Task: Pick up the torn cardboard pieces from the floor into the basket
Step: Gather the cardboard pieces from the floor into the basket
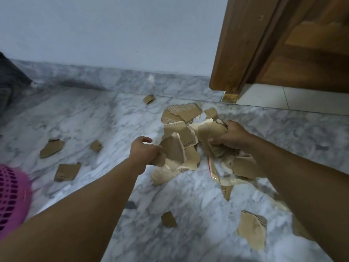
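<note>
- My left hand point(145, 150) and right hand point(231, 137), fingers curled, each grip torn cardboard point(181, 148) from the central heap.
- Basket point(13, 201), near left: contents unseen.
- Left to do: scraps point(67, 172) scattered left, far and near right.
- Door frame point(232, 53) far right; nothing blocks the carry.

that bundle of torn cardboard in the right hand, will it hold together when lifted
Probably not well: the bundle is loose torn pieces, so some may slip from the right hand grip. Likely light and fairly stiff. The tape strip dangling below looks floppy and may drag.
</note>
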Demonstrator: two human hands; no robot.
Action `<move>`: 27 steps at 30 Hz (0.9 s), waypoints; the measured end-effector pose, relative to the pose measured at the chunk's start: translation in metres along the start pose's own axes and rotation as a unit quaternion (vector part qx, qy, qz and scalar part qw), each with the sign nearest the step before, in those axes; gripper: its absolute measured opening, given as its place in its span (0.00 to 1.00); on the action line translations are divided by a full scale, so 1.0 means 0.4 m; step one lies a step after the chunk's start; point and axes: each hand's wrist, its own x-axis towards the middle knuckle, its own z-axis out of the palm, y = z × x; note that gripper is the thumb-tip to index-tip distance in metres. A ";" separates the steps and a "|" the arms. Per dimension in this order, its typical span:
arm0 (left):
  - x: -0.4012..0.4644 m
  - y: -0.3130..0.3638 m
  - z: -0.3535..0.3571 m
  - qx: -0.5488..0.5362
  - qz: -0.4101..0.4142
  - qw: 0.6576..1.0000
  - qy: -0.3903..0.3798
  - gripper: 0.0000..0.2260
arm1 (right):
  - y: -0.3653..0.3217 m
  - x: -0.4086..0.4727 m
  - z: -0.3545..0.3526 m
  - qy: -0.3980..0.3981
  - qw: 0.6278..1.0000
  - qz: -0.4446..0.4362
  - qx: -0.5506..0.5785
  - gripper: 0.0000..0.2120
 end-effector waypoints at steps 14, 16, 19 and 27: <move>0.015 0.014 0.199 0.323 -0.042 0.943 0.073 0.41 | -0.010 0.056 0.051 0.000 0.997 0.005 -0.072 0.42; 0.015 0.011 0.190 0.207 -0.032 0.976 0.062 0.35 | -0.009 0.047 0.056 -0.010 1.000 0.017 -0.021 0.39; 0.002 0.001 0.172 0.080 -0.031 0.996 0.018 0.29 | -0.011 0.032 0.069 -0.034 0.999 0.016 0.032 0.29; -0.050 0.006 0.012 0.002 -0.066 0.996 -0.058 0.21 | -0.088 -0.051 0.051 -0.084 0.993 -0.020 0.078 0.18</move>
